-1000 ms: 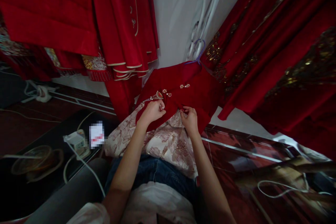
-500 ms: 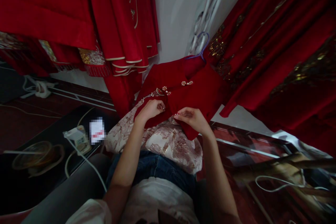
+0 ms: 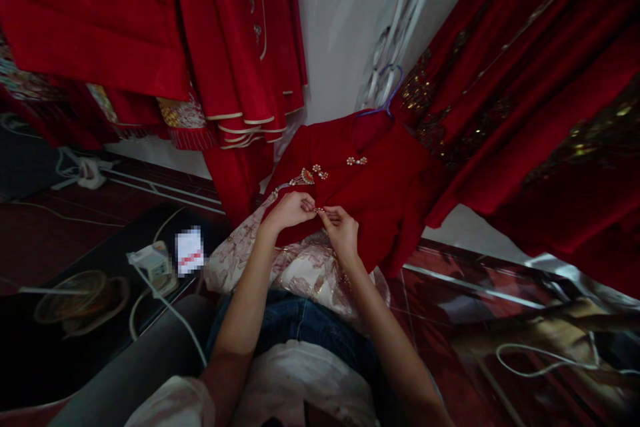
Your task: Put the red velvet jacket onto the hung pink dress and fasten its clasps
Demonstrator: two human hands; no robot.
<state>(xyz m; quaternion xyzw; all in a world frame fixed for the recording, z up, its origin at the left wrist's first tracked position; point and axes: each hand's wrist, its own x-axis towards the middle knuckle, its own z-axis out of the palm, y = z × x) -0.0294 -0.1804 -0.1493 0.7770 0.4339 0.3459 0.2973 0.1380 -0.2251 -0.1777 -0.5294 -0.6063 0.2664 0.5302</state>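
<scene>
On purple hanger [image 3: 386, 108], beaded red garment [image 3: 373, 193].

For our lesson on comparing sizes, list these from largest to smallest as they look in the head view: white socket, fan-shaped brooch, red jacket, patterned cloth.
1. Red jacket
2. Patterned cloth, though partly covered
3. White socket
4. Fan-shaped brooch
</scene>
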